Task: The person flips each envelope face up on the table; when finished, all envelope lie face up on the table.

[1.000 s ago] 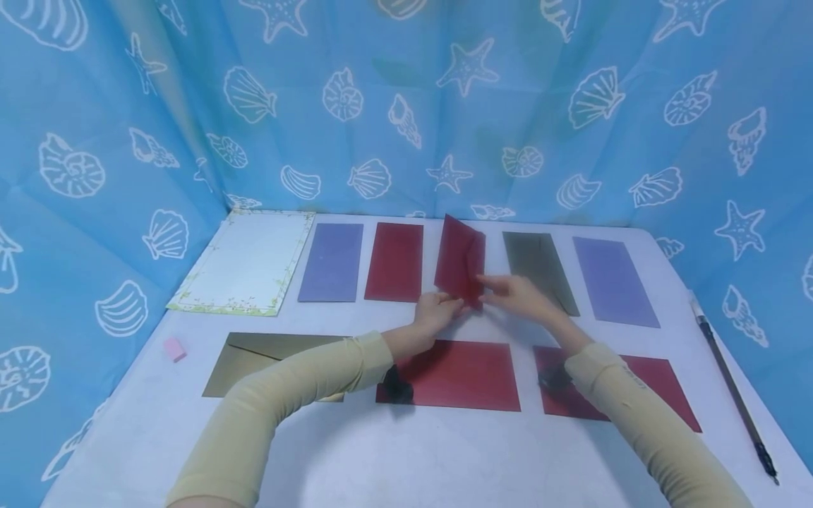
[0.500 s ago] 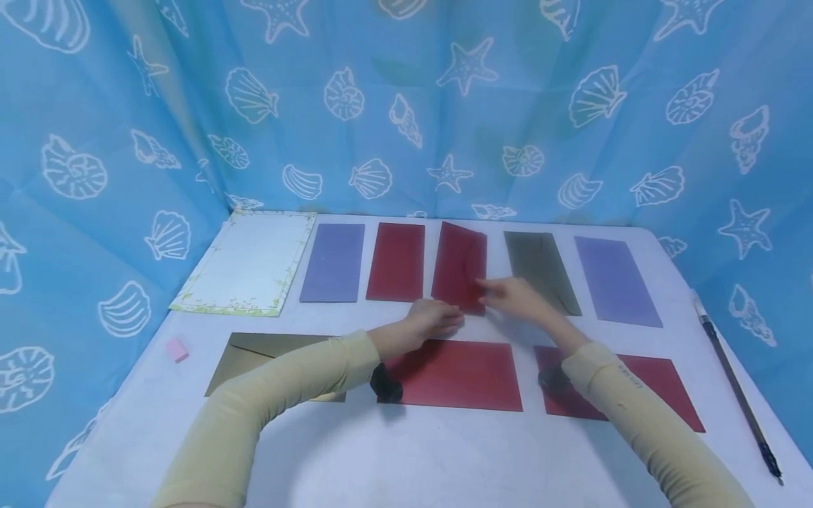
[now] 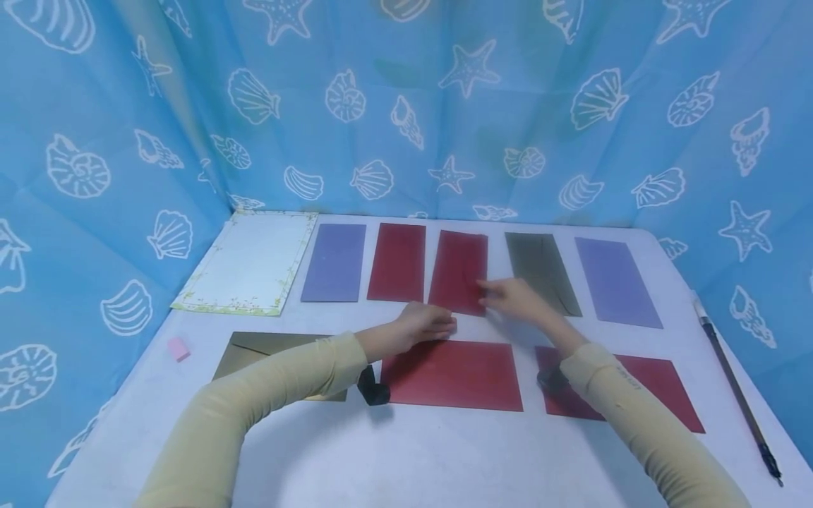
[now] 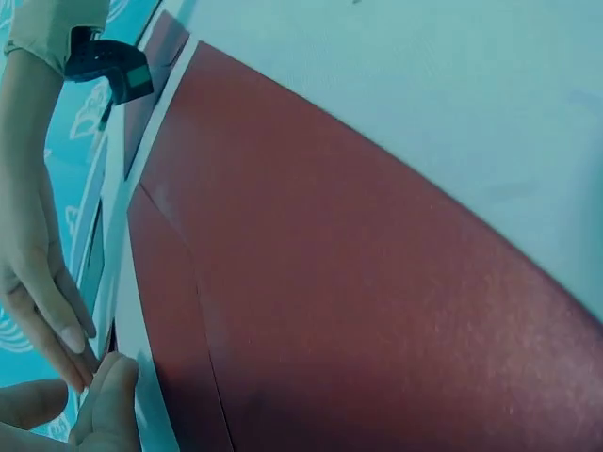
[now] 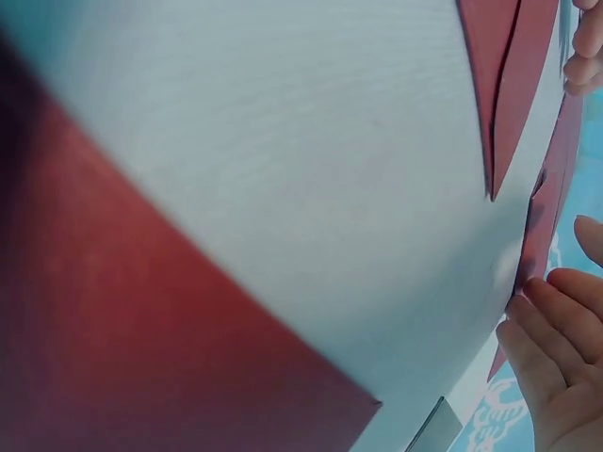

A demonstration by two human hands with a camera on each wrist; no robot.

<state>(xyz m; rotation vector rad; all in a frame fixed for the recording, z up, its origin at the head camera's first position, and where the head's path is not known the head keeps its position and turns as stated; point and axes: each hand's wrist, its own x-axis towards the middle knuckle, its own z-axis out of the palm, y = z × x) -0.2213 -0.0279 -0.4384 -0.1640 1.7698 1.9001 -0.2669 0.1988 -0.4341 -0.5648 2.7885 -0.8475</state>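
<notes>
In the head view, a red envelope [image 3: 459, 261] lies in the back row between another red envelope [image 3: 396, 261] and an olive-brown one [image 3: 540, 271]. My right hand [image 3: 513, 298] has its fingertips at this envelope's lower right edge; in the right wrist view the fingers [image 5: 556, 330] look fairly straight against it. Just below its lower left corner is my left hand [image 3: 416, 328], with loosely bent fingers and nothing seen in them. Under the left hand lies a front-row red envelope [image 3: 457, 377], whose flap seam shows in the left wrist view.
Lilac envelopes [image 3: 333, 262] lie at both ends of the back row. A bordered white sheet [image 3: 248, 261] and a pink eraser [image 3: 178, 349] are at left. In front lie a gold envelope [image 3: 267, 346] and another red one [image 3: 654, 388]. A brush [image 3: 739, 395] lies at right.
The red envelope between my hands has gone from raised and tilted to lying flat, its top edge lowered. My left hand has drawn away to the lower left; the right hand has barely moved.
</notes>
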